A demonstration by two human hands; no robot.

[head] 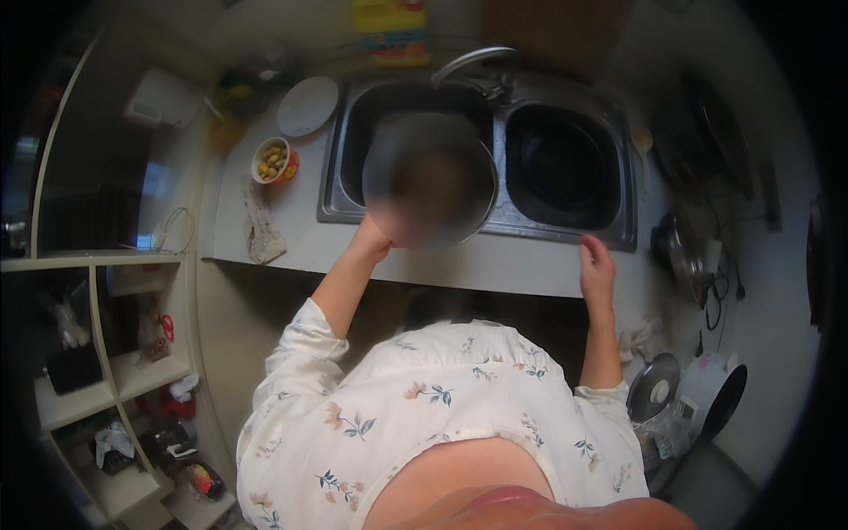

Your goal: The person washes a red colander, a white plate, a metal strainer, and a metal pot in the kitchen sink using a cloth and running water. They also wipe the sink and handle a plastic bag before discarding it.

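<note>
My left hand (376,238) grips the lower left edge of a round metal vessel or lid (487,199), tilted over the left sink basin (354,142). A soft blur covers most of this round thing and my fingertips, so its inside cannot be made out. Near the front rim of the right sink basin (523,209), my right hand (597,265) hovers with loosely bent fingers and nothing in it. A dark round pan (563,162) lies in that right basin. The chrome faucet (470,56) arches behind the two basins.
Left of the sink are a white plate (307,106), a paper tub of small yellowish-brown pieces (273,163) and a crumpled cloth (264,228). A pale spoon (642,159) rests at the right. A yellow jug (392,33) stands behind. Lids, pans and cords (715,298) crowd the right side.
</note>
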